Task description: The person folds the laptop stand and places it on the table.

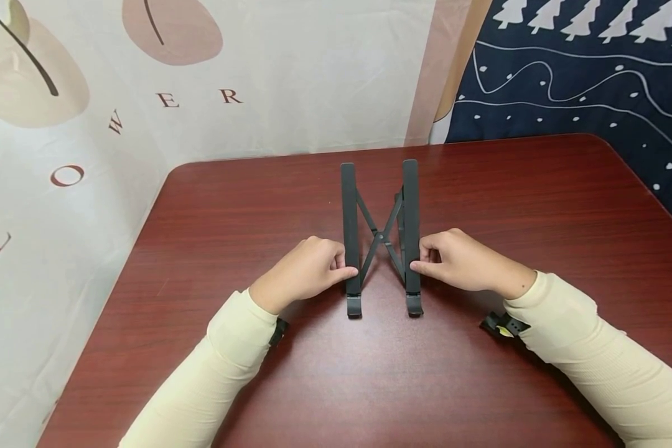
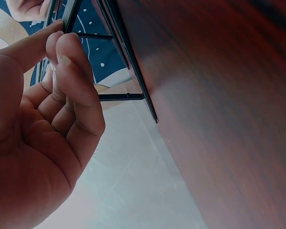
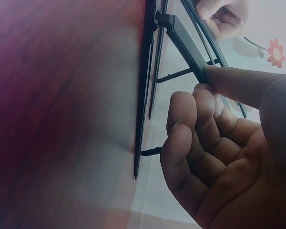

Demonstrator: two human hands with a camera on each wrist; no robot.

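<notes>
A black folding laptop stand (image 1: 350, 211) stands unfolded on the table, its two long arms side by side and joined by an X-shaped brace (image 1: 380, 237). My left hand (image 1: 308, 272) pinches the left arm near its front end, thumb on top and fingers curled beneath. On the other side my right hand (image 1: 463, 261) pinches the right arm in the same way. Small hooked lips (image 1: 414, 305) form the front ends of the arms. In the right wrist view the raised arm (image 3: 186, 45) slants up from the base bar (image 3: 145, 95), which lies along the tabletop.
The dark red wooden table (image 1: 381, 386) has rounded far corners. A pale printed cloth (image 1: 313, 81) hangs behind and to the left, and a navy cloth (image 1: 565, 74) with white trees hangs at the right. Each wrist wears a dark strap (image 1: 504, 325) below a cream sleeve.
</notes>
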